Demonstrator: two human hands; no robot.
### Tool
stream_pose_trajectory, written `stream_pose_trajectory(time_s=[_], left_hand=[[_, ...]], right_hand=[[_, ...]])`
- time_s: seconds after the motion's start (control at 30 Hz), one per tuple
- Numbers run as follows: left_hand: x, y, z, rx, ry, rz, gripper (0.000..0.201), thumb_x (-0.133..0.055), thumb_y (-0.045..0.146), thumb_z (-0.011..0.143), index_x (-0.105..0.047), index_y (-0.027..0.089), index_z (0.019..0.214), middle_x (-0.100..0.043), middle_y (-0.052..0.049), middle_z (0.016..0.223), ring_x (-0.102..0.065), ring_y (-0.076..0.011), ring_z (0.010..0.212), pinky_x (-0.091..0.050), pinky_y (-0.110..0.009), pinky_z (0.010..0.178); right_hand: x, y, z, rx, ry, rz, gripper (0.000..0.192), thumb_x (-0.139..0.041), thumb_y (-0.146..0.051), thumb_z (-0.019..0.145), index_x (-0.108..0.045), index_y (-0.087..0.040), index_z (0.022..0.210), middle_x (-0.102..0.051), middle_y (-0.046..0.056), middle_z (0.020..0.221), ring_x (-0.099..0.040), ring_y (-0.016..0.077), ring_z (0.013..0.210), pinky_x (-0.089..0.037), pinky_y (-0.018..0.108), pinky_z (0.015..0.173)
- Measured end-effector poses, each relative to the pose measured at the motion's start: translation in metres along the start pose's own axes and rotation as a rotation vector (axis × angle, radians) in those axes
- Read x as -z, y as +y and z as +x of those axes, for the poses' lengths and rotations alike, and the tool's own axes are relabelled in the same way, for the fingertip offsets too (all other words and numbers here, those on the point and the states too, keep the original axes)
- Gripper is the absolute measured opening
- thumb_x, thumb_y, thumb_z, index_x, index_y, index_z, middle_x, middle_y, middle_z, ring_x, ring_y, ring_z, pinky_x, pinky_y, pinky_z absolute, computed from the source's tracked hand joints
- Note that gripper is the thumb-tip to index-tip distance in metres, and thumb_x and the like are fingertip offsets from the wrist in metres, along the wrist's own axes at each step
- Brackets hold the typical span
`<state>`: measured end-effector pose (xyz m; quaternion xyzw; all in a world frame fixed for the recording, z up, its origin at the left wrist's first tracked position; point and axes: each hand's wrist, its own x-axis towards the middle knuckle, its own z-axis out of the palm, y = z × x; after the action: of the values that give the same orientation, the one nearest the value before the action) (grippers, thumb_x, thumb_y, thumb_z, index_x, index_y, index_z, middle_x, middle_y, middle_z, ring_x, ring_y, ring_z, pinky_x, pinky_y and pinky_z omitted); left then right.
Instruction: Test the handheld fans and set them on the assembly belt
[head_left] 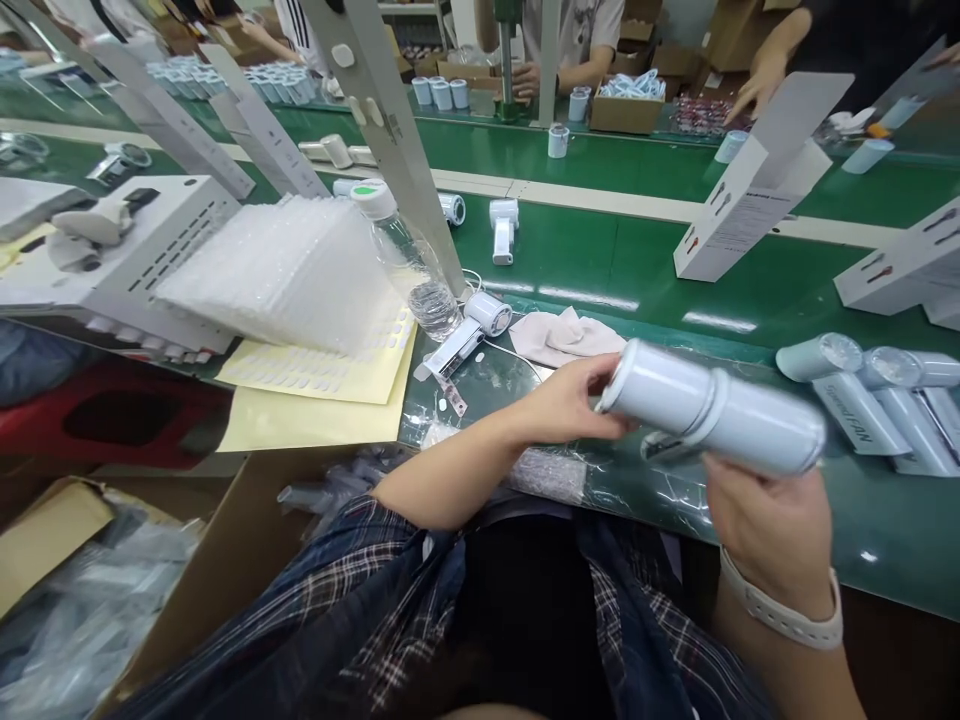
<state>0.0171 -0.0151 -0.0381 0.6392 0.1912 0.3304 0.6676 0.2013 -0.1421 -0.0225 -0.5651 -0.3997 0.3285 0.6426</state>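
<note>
While lying crosswise at lower right of frame, pale blue fan point(712, 410) gripped underneath by right hand point(772, 530). Left hand point(562, 400) fingers point(600, 375) pinching its left end.

- A factory assembly line: a long green desk point(600, 270) runs across the room, split by pale strips.
- Rows of identical pale-blue handheld fans point(870, 400) lie on it, with more white ones point(503, 228) further along.
- Folded white product boxes point(750, 200) stand about.
- Other workers point(577, 40) sit opposite beside cardboard cartons point(626, 112).
</note>
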Motion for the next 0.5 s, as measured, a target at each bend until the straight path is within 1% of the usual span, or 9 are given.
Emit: stream_pose_trajectory(time_s=[0.07,0.13,0.17,0.27,0.37,0.43,0.5], left_hand=[[0.002,0.003,-0.001,-0.143,0.001,0.182,0.046,-0.093,0.04,0.077,-0.08,0.018,0.115,-0.081,-0.015,0.125,-0.07,-0.0357,0.131,-0.052,-0.049,0.116],[0.001,0.005,0.0,-0.31,-0.007,0.322,0.028,-0.081,0.043,0.091,-0.084,0.024,0.111,-0.081,-0.012,0.13,-0.062,-0.0348,0.146,-0.041,-0.054,0.128],[0.001,0.005,0.0,-0.393,-0.004,0.384,0.025,-0.074,0.045,0.097,-0.085,0.027,0.11,-0.082,-0.01,0.129,-0.061,-0.033,0.149,-0.037,-0.055,0.131],[0.0,0.003,-0.001,-0.593,0.028,0.545,0.022,-0.066,0.043,0.104,-0.085,0.034,0.112,-0.083,-0.006,0.127,-0.064,-0.0287,0.146,-0.03,-0.057,0.135],[0.0,0.0,-0.003,-0.721,0.033,0.618,0.021,-0.066,0.038,0.105,-0.084,0.039,0.114,-0.085,-0.003,0.12,-0.07,-0.0256,0.137,-0.034,-0.056,0.134],[0.0,-0.003,-0.002,-0.74,0.017,0.638,0.022,-0.065,0.037,0.105,-0.084,0.04,0.114,-0.085,-0.002,0.117,-0.074,-0.0241,0.131,-0.037,-0.055,0.132],[-0.002,-0.007,0.001,-0.71,0.012,0.652,0.021,-0.064,0.04,0.105,-0.085,0.039,0.111,-0.085,-0.002,0.115,-0.074,-0.0235,0.126,-0.038,-0.054,0.131]], right_hand=[[0.003,0.001,-0.003,0.136,-0.082,-0.065,0.059,-0.096,-0.019,0.069,-0.073,-0.028,0.122,-0.077,0.009,0.135,-0.069,0.0367,0.135,-0.05,0.061,0.122],[0.005,0.002,-0.003,0.27,-0.186,-0.051,0.055,-0.094,-0.019,0.073,-0.071,-0.029,0.122,-0.075,0.008,0.142,-0.062,0.0365,0.146,-0.041,0.064,0.129],[0.007,0.003,-0.002,0.325,-0.227,-0.048,0.05,-0.091,-0.021,0.077,-0.07,-0.029,0.122,-0.073,0.008,0.145,-0.058,0.0362,0.15,-0.037,0.065,0.131],[0.012,0.007,0.0,0.448,-0.277,-0.082,0.042,-0.083,-0.022,0.085,-0.069,-0.03,0.124,-0.071,0.006,0.149,-0.054,0.0345,0.154,-0.03,0.067,0.134],[0.016,0.012,-0.002,0.493,-0.289,-0.085,0.04,-0.079,-0.018,0.087,-0.068,-0.031,0.124,-0.075,0.005,0.144,-0.058,0.033,0.15,-0.033,0.068,0.132],[0.015,0.017,-0.005,0.49,-0.278,-0.067,0.04,-0.08,-0.018,0.086,-0.068,-0.031,0.123,-0.077,0.005,0.14,-0.061,0.0332,0.147,-0.037,0.068,0.13],[0.014,0.023,-0.007,0.476,-0.26,-0.034,0.042,-0.082,-0.019,0.084,-0.068,-0.03,0.121,-0.079,0.005,0.136,-0.064,0.0336,0.144,-0.041,0.068,0.128]])
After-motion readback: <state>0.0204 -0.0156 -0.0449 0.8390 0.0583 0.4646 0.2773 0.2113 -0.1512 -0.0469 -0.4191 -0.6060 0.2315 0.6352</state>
